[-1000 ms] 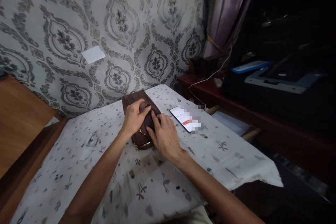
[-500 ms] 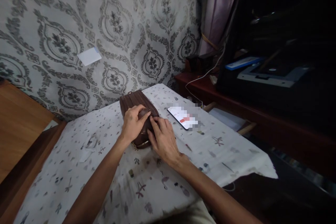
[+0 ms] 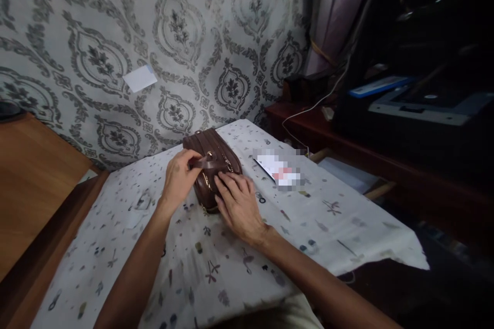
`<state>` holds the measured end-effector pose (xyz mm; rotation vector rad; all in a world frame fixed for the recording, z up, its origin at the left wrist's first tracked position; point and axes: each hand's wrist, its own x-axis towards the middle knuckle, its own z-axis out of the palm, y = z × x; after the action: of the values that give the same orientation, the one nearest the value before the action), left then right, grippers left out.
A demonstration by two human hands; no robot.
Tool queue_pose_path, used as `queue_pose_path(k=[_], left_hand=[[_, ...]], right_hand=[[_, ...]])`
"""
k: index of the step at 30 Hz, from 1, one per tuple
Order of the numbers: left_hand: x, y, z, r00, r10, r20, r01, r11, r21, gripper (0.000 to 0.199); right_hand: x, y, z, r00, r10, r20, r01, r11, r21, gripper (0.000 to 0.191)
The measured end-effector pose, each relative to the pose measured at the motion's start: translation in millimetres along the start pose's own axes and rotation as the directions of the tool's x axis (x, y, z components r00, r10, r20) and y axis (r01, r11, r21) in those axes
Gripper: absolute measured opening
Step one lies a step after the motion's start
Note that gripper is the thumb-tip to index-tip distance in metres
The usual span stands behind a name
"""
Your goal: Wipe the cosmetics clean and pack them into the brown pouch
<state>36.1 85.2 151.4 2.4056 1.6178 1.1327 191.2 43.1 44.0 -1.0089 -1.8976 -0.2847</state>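
A brown leather-like bag point(image 3: 210, 146) with gold-coloured zips lies on the cloth-covered table point(image 3: 328, 221). My left hand point(image 3: 179, 177) pinches a brown strap or handle point(image 3: 206, 162) on top of the bag, lifting it a little from the surface. On the bag's right side rests my right hand point(image 3: 239, 205), its fingers spread over the edge. To the right of the bag lies a phone point(image 3: 280, 169) with a lit, partly blurred screen.
A wooden panel point(image 3: 38, 180) stands at the left. At the right are an open drawer point(image 3: 347, 175), a white cable point(image 3: 316, 100) and a dark shelf with a blue-edged item point(image 3: 380, 86). A paper point(image 3: 139, 78) is on the patterned wall.
My left hand has moved left, away from my right hand, with the strap now raised in its fingers. More of the bag's top and zips shows. The view has shifted slightly.
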Motion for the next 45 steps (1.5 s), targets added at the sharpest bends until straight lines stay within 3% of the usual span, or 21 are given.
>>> queue_pose_path(k=[9, 14, 21, 31, 35, 38, 41, 45], left_hand=[[-10.8, -0.6, -3.3, 0.998, 0.049, 0.045, -0.051, 0.998, 0.045, 0.016], [-16.9, -2.1, -2.1, 0.997, 0.081, 0.007, -0.081, 0.993, 0.087, 0.017], [-20.7, -0.9, 1.4, 1.000, 0.025, 0.010, -0.026, 0.995, 0.102, 0.011], [-28.2, 5.8, 1.3, 0.996, 0.081, 0.036, -0.086, 0.978, 0.189, 0.014], [-26.8, 14.8, 6.6, 0.992, 0.124, 0.030, -0.127, 0.956, 0.264, 0.009], [-21.5, 25.4, 15.3, 0.985, 0.165, 0.047, -0.171, 0.953, 0.250, 0.018], [-13.6, 33.7, 26.5, 0.976, 0.199, 0.085, -0.215, 0.939, 0.270, 0.022], [-4.0, 36.1, 38.3, 0.969, 0.219, 0.116, -0.243, 0.931, 0.272, 0.008]], right_hand=[[-1.6, -5.3, 4.8, 0.999, -0.006, 0.043, 0.007, 1.000, -0.024, 0.039], [-4.4, -4.7, 7.9, 0.999, -0.003, 0.043, 0.005, 0.999, -0.045, 0.038], [-5.7, -6.3, 10.2, 0.998, 0.016, 0.056, -0.014, 0.999, -0.041, 0.039], [-8.6, -4.2, 7.4, 0.999, 0.011, 0.036, -0.012, 1.000, 0.022, 0.040], [-15.6, 2.6, 5.0, 0.992, 0.121, -0.020, -0.119, 0.990, 0.078, 0.046], [-18.6, 7.7, 6.6, 0.973, 0.226, -0.042, -0.222, 0.972, 0.076, 0.051], [-18.6, 10.6, 8.7, 0.966, 0.256, -0.033, -0.255, 0.966, 0.044, 0.053], [-16.2, 11.8, 7.1, 0.961, 0.275, -0.002, -0.275, 0.961, 0.008, 0.052]])
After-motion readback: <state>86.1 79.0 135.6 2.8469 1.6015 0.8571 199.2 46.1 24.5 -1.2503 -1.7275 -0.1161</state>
